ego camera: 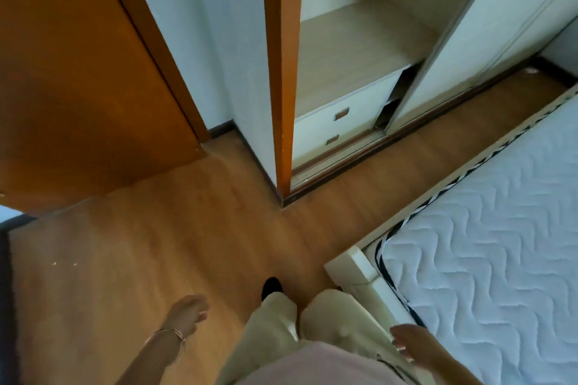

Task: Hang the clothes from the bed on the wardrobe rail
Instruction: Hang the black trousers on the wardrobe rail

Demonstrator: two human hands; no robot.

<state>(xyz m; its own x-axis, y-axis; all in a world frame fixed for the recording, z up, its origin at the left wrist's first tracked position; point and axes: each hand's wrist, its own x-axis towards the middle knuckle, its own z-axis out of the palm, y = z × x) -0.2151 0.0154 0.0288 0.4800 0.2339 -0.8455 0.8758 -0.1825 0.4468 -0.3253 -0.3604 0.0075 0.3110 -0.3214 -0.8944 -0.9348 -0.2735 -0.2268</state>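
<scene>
A person in pale trousers (275, 331) and a dark shoe (271, 286) stands on a wooden floor (131, 244) between a bed (488, 253) and an open wardrobe (353, 50). The left hand (187, 312), a thin bracelet (170, 334) at its wrist, hangs loosely open and empty over the floor at lower left. The right hand (413, 345) is also empty, fingers relaxed and spread, just beside the corner of the bed frame (353, 266) at lower right.

The bed's quilted white mattress (500, 212) fills the right side of the view; the part that shows is bare, and no clothes appear on it or in either hand. The wardrobe stands ahead, well apart from both hands, its sliding door (463, 34) pushed to the right. Inside, a light wooden shelf (350, 50) sits above two white drawers (337, 125) with small metal handles. The rail lies outside the view. An orange-brown door (78, 78) stands open at left, beside a white wall (206, 25).
</scene>
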